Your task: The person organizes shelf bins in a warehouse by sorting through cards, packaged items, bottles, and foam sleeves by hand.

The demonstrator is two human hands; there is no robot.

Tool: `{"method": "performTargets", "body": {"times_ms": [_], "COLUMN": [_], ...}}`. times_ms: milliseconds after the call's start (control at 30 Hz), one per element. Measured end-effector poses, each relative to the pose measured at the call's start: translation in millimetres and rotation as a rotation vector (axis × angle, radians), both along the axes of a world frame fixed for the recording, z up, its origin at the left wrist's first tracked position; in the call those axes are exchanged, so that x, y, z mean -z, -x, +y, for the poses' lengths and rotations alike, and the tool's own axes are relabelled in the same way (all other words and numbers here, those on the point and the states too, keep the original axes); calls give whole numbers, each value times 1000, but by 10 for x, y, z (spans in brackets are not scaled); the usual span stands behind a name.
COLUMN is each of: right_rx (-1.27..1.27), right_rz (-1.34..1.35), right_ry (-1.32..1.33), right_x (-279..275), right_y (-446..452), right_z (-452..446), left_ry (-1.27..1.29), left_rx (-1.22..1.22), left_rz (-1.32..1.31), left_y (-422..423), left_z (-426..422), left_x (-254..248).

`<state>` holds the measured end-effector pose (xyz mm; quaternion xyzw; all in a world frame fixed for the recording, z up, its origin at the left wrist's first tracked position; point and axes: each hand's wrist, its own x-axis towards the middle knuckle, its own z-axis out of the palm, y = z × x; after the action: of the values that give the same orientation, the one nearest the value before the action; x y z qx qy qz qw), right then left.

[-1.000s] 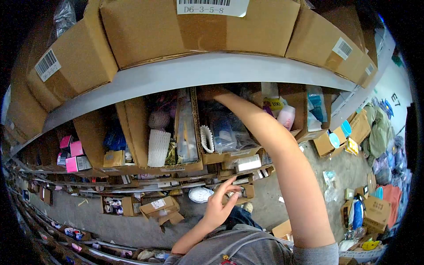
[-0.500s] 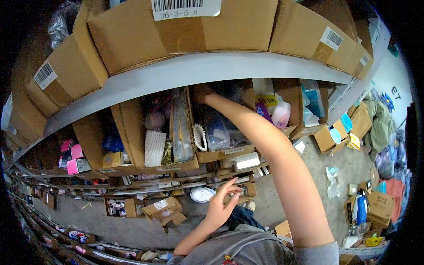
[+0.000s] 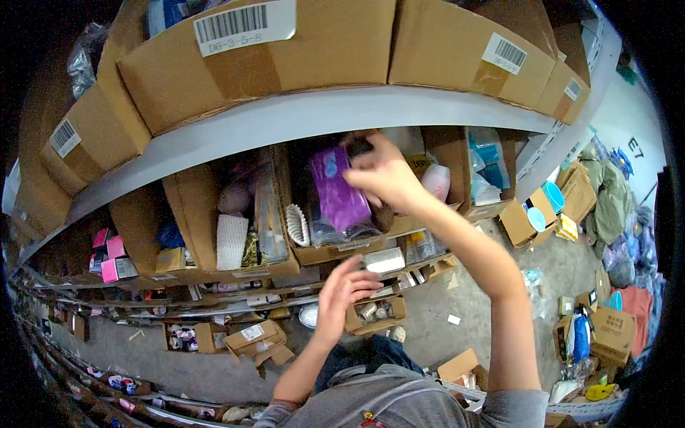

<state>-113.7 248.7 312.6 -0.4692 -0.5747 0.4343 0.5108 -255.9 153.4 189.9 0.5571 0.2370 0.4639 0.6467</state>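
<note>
A purple plastic packet (image 3: 339,189) leans over the contents of an open cardboard bin (image 3: 332,252) on the middle shelf. My right hand (image 3: 385,171), slightly blurred, is curled at the packet's right edge and grips it. Clear plastic-wrapped items (image 3: 325,234) lie under the packet. Beside them is a white ribbed item (image 3: 297,225). Lower down, my left hand (image 3: 344,294) hovers in front of the shelves with its fingers apart, holding nothing. A white box (image 3: 384,260) lies just beyond its fingertips.
A pale shelf beam (image 3: 321,110) crosses above my right hand, with labelled cardboard bins (image 3: 257,64) on it. Neighbouring bins hold a white foam-net sleeve (image 3: 232,242) and a pinkish-white bottle (image 3: 436,182). Cartons (image 3: 615,335) and bagged goods stand on the floor at right.
My right hand has drawn back from deep in the bin, and the purple packet has moved left with it. My left hand has risen slightly. The view has shifted a little.
</note>
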Motion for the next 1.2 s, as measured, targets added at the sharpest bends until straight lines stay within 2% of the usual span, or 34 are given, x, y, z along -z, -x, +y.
{"method": "performTargets", "body": {"times_ms": [67, 200, 267, 300, 333, 400, 500, 567, 600, 667, 733, 767, 800, 867, 900, 933, 1000, 1067, 1100, 1133, 1200], "right_rx": [-201, -219, -228, -263, -298, -383, -297, -158, -104, -216, -473, -688, -725, -878, -846, -855, -869, -873, -844, -811, -783], "right_rz": [82, 198, 164, 69, -23, 7, 12, -588, -574, -307, 295, 434, 558, 703, 759, 760, 593, 537, 380, 224, 253], "right_ry": [-23, 99, 60, 78, 98, 229, 245, -290, -222, -252, -64, 78, 217, 211, 238, 241, 128, 64, 22, -21, -39], "right_x": [51, 126, 349, 412, 454, 406, 466, 576, 570, 726, 928, 968, 927, 1154, 1162, 1144, 1120, 1108, 1000, 942, 974], "right_y": [-167, -285, -377, -446, -517, -630, -787, -997, -1060, -1137, -1017, -1010, -973, -953, -934, -960, -1009, -1073, -1093, -1112, -1133], "right_z": [-301, -1003, -1184, -1265, -1332, -1416, -1446, -1350, -1315, -1162, -1144, -1147, -1214, -1135, -1169, -1162, -1140, -1134, -1140, -1143, -1125], "left_ry": [352, 694, 611, 730, 682, 742, 805, 820, 795, 742, 802, 858, 911, 887, 955, 1022, 995, 1145, 1108, 1108, 970], "left_rx": [232, 638, 814, 747, 605, 609, 615, 598, 665, 800, 838, 877, 915, 904, 855, 802, 821, 910, 826, 821, 715], "left_rz": [-421, -684, -634, -552, -354, -318, -380, -416, -393, -348, -354, -355, -358, -431, -537, -644, -676, -733, -605, -608, -374], "left_y": [-68, -156, -220, -268, -312, -396, -513, -578, -603, -666, -739, -778, -812, -868, -896, -925, -988, -1030, -1052, -1073, -1111], "left_z": [64, 85, 25, -55, -175, -276, -351, -359, -355, -349, -381, -387, -386, -396, -407, -413, -429, -461, -468, -468, -464], "left_x": [-130, -36, 51, 57, -8, 52, 78, 49, 42, 22, -44, -25, 4, 116, 137, 144, 120, 95, -19, -13, 1]}}
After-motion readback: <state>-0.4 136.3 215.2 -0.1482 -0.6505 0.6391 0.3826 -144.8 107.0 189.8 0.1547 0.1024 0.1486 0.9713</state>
